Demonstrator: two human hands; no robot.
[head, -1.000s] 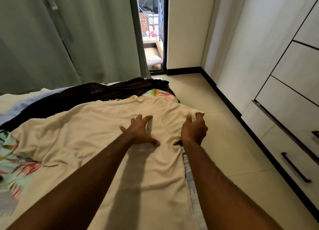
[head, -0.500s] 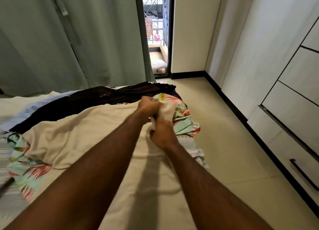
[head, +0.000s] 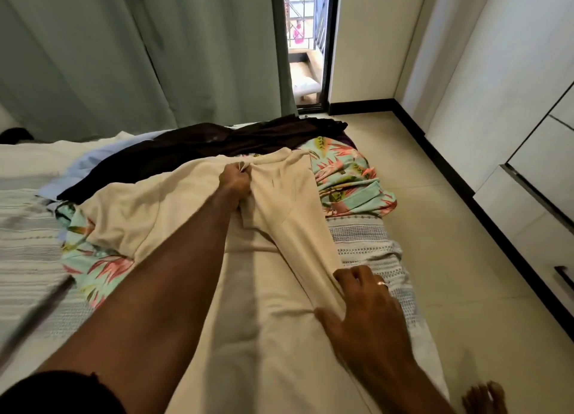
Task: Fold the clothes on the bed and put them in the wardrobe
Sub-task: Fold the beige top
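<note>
Cream cloth, a shirt (head: 192,214), lies spread across the bed (head: 28,227), with its right side folded over toward the middle in a long strip. The left hand (head: 234,179) is stretched far forward and its fingers are curled tight, pinching a bunch of the shirt at the far end of the fold. The right hand (head: 363,308) is nearer, at the bed's right edge; its fingers grip the near end of the same folded strip, thumb on one side, and a ring shows on one finger.

Under the shirt is a flowered garment (head: 348,171) in mint and pink, showing on both sides. Beyond it a dark brown garment (head: 192,149) lies across the bed, with a pale blue one (head: 93,162) just beside it. The bed has a white cover with grey stripes. Green curtains (head: 124,56) hang behind. The wardrobe (head: 528,171), white with dark handles, stands to the right across a tiled floor (head: 435,227).
</note>
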